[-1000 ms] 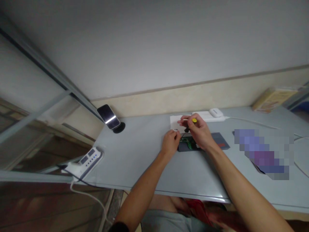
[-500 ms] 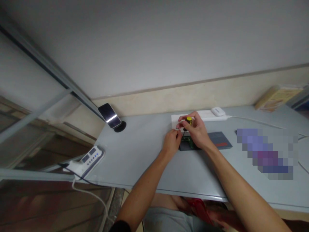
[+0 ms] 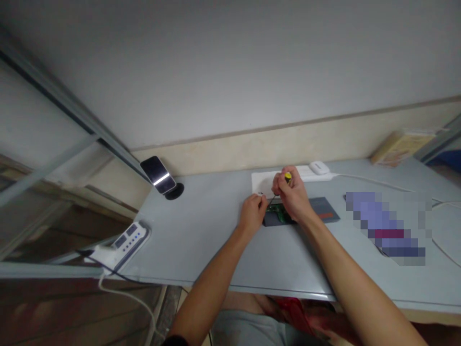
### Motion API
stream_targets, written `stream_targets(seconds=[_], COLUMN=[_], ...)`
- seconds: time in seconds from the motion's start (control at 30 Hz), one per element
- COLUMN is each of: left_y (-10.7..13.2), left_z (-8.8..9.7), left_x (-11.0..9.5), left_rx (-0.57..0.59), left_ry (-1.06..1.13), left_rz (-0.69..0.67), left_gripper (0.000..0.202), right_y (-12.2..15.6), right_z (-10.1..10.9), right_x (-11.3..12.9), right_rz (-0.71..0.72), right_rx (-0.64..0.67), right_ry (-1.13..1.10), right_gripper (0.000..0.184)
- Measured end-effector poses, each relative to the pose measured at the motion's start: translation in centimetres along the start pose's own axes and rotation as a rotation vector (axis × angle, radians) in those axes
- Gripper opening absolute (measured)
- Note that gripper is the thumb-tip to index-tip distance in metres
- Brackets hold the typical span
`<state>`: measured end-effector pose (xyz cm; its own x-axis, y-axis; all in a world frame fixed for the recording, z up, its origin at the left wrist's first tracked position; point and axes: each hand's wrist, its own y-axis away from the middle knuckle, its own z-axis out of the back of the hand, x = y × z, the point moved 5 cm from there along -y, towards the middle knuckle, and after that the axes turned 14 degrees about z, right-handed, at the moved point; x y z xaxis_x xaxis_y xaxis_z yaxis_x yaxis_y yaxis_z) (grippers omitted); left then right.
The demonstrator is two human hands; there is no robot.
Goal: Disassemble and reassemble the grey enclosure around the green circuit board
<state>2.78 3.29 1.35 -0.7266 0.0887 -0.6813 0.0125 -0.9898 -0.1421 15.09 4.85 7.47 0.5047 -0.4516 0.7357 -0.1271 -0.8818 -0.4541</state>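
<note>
My right hand [image 3: 293, 197] is closed around a small screwdriver with a yellow-and-black handle [image 3: 287, 177], its tip pointing down toward a green circuit board [image 3: 276, 214]. The board lies on a dark grey flat device [image 3: 322, 210] with a red mark, on the pale grey table [image 3: 216, 230]. My left hand [image 3: 253, 213] is curled just left of the board, its fingertips pinched at the board's left edge; what it pinches is too small to make out.
A white sheet or tray [image 3: 262, 182] lies behind the hands. A white charger and cable [image 3: 320, 168] sit at the back. A phone on a black stand [image 3: 158, 175] is at the left corner, a power strip [image 3: 124, 240] on the left edge. A box [image 3: 398, 147] stands far right.
My right hand has closed more tightly round the screwdriver and turned it, so less of the yellow handle shows. The left hand stays beside the board. The camera view shifted slightly.
</note>
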Motion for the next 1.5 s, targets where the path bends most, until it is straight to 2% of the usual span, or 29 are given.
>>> stream_targets(seconds=[0.2, 0.33, 0.47, 0.77, 0.9, 1.03, 1.2, 1.37, 1.5], left_y=[0.0, 0.0, 0.0, 0.0, 0.0, 0.0, 0.0, 0.0, 0.0], left_z=[0.0, 0.1, 0.1, 0.2, 0.1, 0.2, 0.2, 0.2, 0.1], left_x=[0.0, -0.1, -0.1, -0.2, -0.1, -0.1, -0.2, 0.0, -0.1], left_rx=[-0.004, 0.001, 0.010, 0.008, 0.014, 0.015, 0.012, 0.004, 0.007], left_ry=[0.010, 0.008, -0.001, 0.007, 0.008, -0.002, -0.002, -0.010, -0.005], left_rz=[-0.002, -0.004, 0.017, 0.007, 0.017, 0.014, 0.002, 0.016, 0.017], left_gripper=[0.039, 0.038, 0.039, 0.038, 0.038, 0.037, 0.036, 0.039, 0.039], right_y=[0.1, 0.2, 0.1, 0.2, 0.1, -0.1, 0.3, 0.1, -0.2], right_z=[-0.1, 0.1, -0.1, -0.2, -0.4, -0.2, 0.1, 0.0, 0.6], right_x=[0.3, 0.4, 0.4, 1.2, 0.7, 0.7, 0.8, 0.8, 1.1], right_rz=[-0.045, -0.026, -0.016, -0.042, -0.027, -0.029, -0.056, -0.031, -0.043], right_rx=[0.029, -0.007, -0.009, 0.056, 0.063, 0.022, 0.020, -0.005, -0.020], right_ry=[0.005, 0.063, 0.072, 0.061, -0.011, 0.050, 0.059, -0.042, 0.063], right_gripper=[0.035, 0.046, 0.043, 0.048, 0.040, 0.037, 0.048, 0.040, 0.037])
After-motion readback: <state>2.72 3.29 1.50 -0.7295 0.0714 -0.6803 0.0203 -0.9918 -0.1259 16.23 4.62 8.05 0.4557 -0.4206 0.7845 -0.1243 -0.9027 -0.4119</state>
